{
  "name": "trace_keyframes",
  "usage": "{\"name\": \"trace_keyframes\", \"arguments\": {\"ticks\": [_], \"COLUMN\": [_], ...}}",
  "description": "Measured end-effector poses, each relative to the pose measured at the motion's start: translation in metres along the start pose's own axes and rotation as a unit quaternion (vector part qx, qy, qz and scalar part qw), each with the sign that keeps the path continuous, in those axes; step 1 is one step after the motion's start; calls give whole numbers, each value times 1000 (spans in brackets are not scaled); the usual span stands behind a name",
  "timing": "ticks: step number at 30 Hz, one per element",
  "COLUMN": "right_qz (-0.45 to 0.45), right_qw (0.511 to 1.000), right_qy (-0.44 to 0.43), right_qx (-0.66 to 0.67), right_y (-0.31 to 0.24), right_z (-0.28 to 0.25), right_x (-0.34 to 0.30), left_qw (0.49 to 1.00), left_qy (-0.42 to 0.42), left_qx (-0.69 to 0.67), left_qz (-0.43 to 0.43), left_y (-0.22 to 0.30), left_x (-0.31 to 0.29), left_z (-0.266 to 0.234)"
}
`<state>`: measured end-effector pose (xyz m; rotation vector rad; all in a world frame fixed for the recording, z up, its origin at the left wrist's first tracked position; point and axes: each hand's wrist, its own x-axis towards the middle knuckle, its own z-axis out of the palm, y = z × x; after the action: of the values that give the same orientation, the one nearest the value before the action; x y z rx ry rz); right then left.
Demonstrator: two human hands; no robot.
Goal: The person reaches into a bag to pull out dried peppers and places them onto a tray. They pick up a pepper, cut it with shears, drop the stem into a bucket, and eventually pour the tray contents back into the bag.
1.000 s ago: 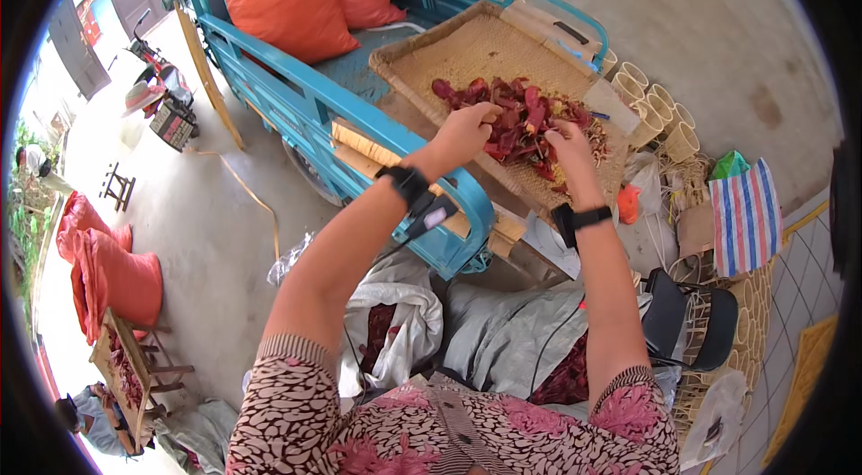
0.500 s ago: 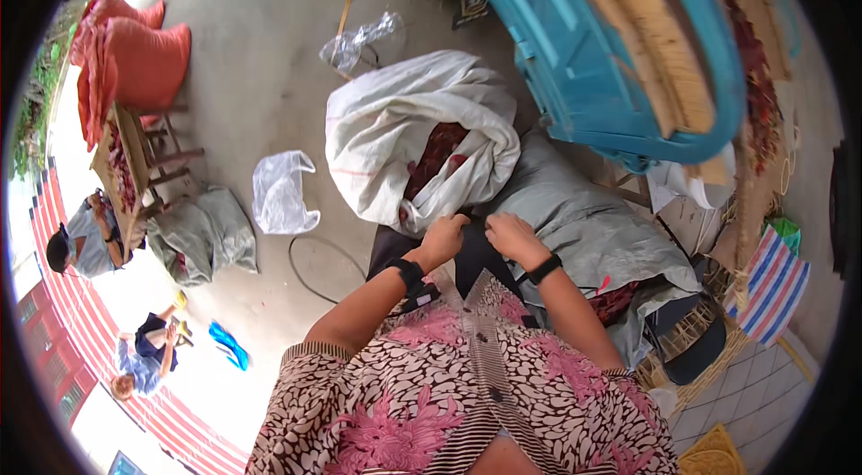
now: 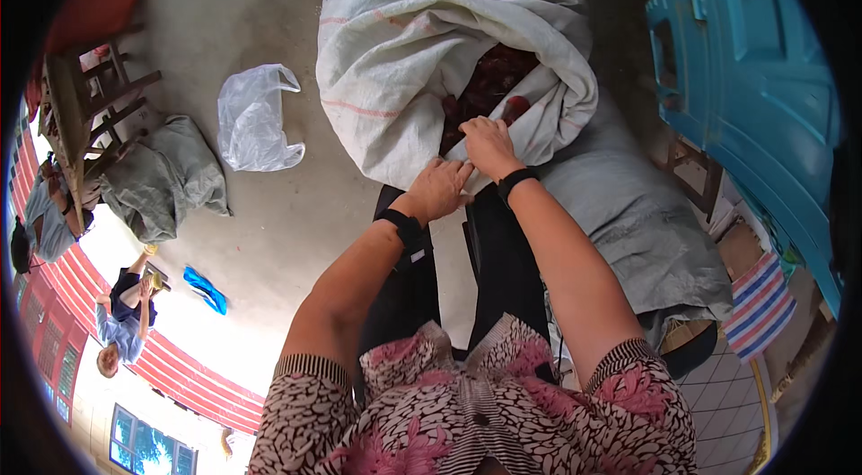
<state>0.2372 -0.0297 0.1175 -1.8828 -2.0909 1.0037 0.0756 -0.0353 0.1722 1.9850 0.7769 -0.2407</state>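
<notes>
A large white woven sack (image 3: 404,62) lies open on the concrete floor in front of me, with dark red dried chillies (image 3: 489,84) showing in its mouth. My left hand (image 3: 438,190) rests on the sack's near edge, fingers closed on the cloth. My right hand (image 3: 489,145) grips the rim of the sack's opening just beside the chillies. Both wrists carry black bands. My dark trousers (image 3: 413,286) show below the hands.
A grey sack (image 3: 642,215) lies at my right against a blue cart (image 3: 754,89). A clear plastic bag (image 3: 256,120) and a grey bag (image 3: 166,179) lie on the floor at left, near a wooden stand (image 3: 81,116). Other people sit far left. A striped bag (image 3: 759,304) is at right.
One second ago my hands were in chillies on a tray on the cart. I have turned down to the floor, and both hands now hold the white sack's opening.
</notes>
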Motion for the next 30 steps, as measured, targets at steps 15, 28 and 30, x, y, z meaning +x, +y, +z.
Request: {"name": "trace_keyframes", "arguments": {"ticks": [15,28,30], "right_qz": [404,386,415], "right_qw": [913,592,733], "right_qy": [-63,69,171], "right_qx": [-11,704,511], "right_y": [98,79,76], "right_z": [4,3,23], "right_x": [5,60,79], "left_qw": [980,937,925], "left_qy": [16,187,239], "left_qx": [161,-235,-226], "left_qz": [-117,-179,-189], "left_y": [-71,-112,-110], "left_x": [-20,-37,-37], "left_z": [3,-41,-56]}}
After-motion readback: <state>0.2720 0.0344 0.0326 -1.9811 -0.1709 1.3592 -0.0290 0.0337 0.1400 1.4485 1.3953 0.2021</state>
